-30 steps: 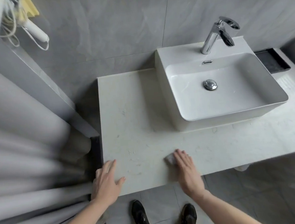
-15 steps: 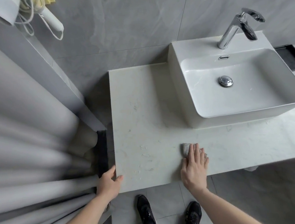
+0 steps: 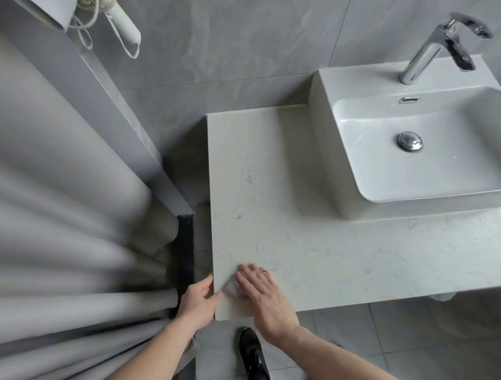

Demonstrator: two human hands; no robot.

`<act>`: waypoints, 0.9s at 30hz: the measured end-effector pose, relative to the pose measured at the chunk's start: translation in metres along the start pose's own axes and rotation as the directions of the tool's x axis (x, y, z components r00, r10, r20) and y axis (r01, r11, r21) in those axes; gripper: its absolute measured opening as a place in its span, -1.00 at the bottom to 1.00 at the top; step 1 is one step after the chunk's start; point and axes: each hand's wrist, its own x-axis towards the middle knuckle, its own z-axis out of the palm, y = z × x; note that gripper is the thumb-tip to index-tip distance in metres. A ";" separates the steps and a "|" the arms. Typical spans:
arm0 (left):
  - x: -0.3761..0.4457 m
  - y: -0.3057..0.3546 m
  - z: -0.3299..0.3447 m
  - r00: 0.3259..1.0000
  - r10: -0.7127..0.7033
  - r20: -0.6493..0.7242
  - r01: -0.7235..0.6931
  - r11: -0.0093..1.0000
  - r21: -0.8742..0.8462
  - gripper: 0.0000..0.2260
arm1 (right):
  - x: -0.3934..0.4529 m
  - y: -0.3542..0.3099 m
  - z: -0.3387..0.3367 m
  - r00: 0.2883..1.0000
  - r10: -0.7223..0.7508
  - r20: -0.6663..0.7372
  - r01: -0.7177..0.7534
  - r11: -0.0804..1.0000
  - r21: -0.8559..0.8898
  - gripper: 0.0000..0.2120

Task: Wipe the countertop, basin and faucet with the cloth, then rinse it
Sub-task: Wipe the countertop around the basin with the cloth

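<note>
Fingers of the right hand [image 3: 263,294] press flat on the grey cloth [image 3: 233,287] at the countertop's [image 3: 310,260] seven-o'clock corner; left hand [image 3: 197,303] grips that corner's edge. Basin [image 3: 422,159] at two o'clock.

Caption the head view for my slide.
Right hand presses a cloth flat on the countertop corner; left hand grips its edge.

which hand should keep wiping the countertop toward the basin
Right. The right hand lies flat on the cloth at the countertop's near left corner, with the basin to its right. The left hand grips the counter's left edge.
</note>
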 end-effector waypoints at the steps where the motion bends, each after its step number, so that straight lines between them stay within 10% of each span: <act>1: -0.005 0.004 0.001 1.000 -0.009 -0.013 0.010 1.000 0.006 -0.43 | -0.005 0.013 -0.008 1.000 0.014 -0.015 -0.014 1.000 -0.006 -0.09; 8: -0.021 0.023 0.006 0.999 -0.029 -0.040 0.030 0.999 0.035 -0.46 | -0.038 0.143 -0.085 0.826 0.480 -0.296 -0.478 0.874 0.084 -0.39; 15: -0.011 0.011 0.003 0.999 -0.035 -0.031 0.036 0.999 0.030 -0.48 | -0.026 0.156 -0.089 0.586 0.766 -0.266 -0.770 0.628 0.112 -0.39; 23: -0.019 0.021 0.007 0.997 -0.037 -0.061 0.038 0.999 0.012 -0.45 | 0.044 0.029 -0.020 0.947 0.289 -0.142 -0.289 0.957 0.023 -0.24; 27: -0.015 0.018 0.007 1.000 -0.005 -0.027 0.007 0.997 0.071 -0.57 | 0.064 -0.022 0.004 0.999 0.029 -0.020 -0.030 0.998 -0.054 -0.31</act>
